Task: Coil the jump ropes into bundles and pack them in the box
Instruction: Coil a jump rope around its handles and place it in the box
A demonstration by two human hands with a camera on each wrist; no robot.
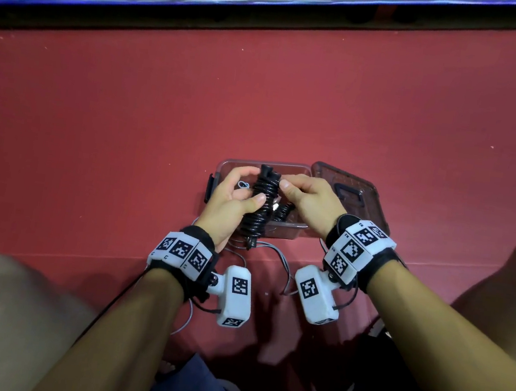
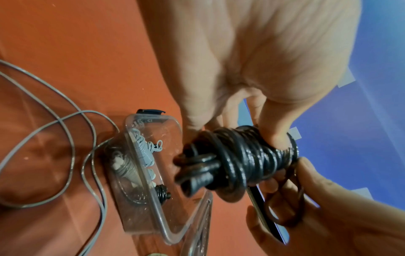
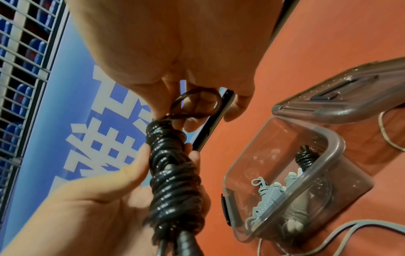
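At frame centre of the head view, both hands work a black rope bundle over an open clear box on the red floor.

Lower left in the left wrist view, a loose grey rope (image 2: pixel 65 138) lies in loops on the floor, just beside the box (image 1: pixel 281 230). Inside the box lie a coiled grey bundle (image 3: pixel 269 192) and a small coiled black bundle (image 3: pixel 305 159). The left hand (image 1: pixel 232 205) has its fingers and thumb curled round the black jump rope bundle (image 1: pixel 262 205), which is held above the box. The right hand (image 1: pixel 308 201) pinches a free loop of that rope at the bundle's far end. Right of the box, touching its edge, the tinted lid (image 1: pixel 348 193) lies flat and open, with a dark handle on it.
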